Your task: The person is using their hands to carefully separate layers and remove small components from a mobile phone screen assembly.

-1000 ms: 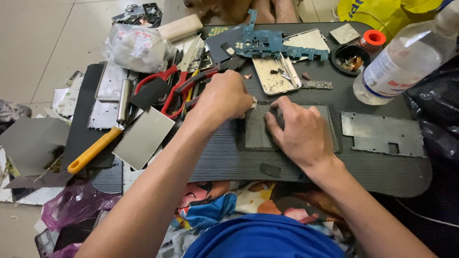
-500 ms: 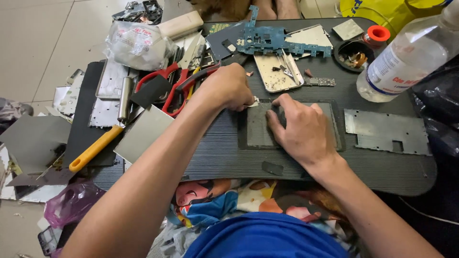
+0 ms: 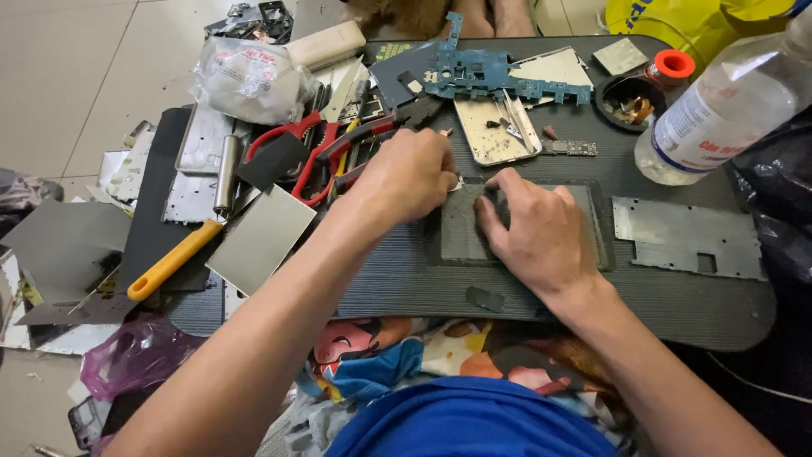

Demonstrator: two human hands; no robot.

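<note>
Panel [image 3: 516, 224] under R fingers [image 3: 499, 207], prob. pressed

Pale tiled floor [image 3: 76, 76], dark ribbed lap table [image 3: 677, 313], seemingly daylit.

Packaging and labels around the counter

A clear plastic bottle [image 3: 734, 95] lies tilted at the far right, its white label [image 3: 699, 127] printed blue and red; a crumpled clear bag [image 3: 247, 80] with red print sits far left; a yellow bag [image 3: 677, 21] with blue print lies beyond.
</note>
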